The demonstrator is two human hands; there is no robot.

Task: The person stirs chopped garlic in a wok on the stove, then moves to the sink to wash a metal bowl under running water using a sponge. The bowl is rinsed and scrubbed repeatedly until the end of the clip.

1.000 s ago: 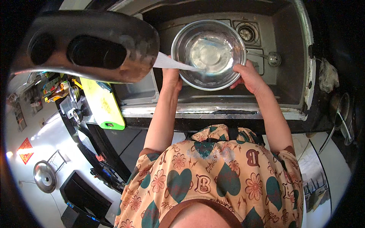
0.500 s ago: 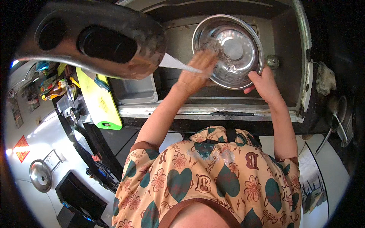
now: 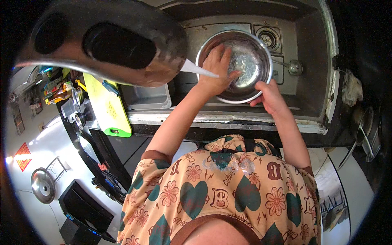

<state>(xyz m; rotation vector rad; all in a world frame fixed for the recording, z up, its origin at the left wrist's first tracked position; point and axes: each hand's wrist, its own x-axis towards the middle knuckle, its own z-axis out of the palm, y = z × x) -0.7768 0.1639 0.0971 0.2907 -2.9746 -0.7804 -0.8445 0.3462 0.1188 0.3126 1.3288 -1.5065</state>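
A shiny steel bowl (image 3: pixel 261 61) is in the sink, its inside wet and facing up. My left hand (image 3: pixel 216 71) is in it with fingers spread flat against the left inner wall. My right hand (image 3: pixel 269 97) grips the near right rim, thumb on top and fingers underneath. A pale tapering streak, which looks like running water (image 3: pixel 200 69), comes down in front of my left hand. It comes from a large dark grey faucet-like body (image 3: pixel 163 53) that fills the upper left, close to the camera.
The dark sink (image 3: pixel 308 45) has a drain (image 3: pixel 267 38) at the back. A steel ladle (image 3: pixel 295 67) lies right of the bowl. Left of the basin are a grey tray (image 3: pixel 149 102) and a green cutting board (image 3: pixel 106 110) with a knife (image 3: pixel 110 87) on it.
The bowl has come nearer and slightly left, uncovering the drain and more of the ladle. My left hand, blurred at the rim before, now lies spread inside. My right hand keeps its hold.
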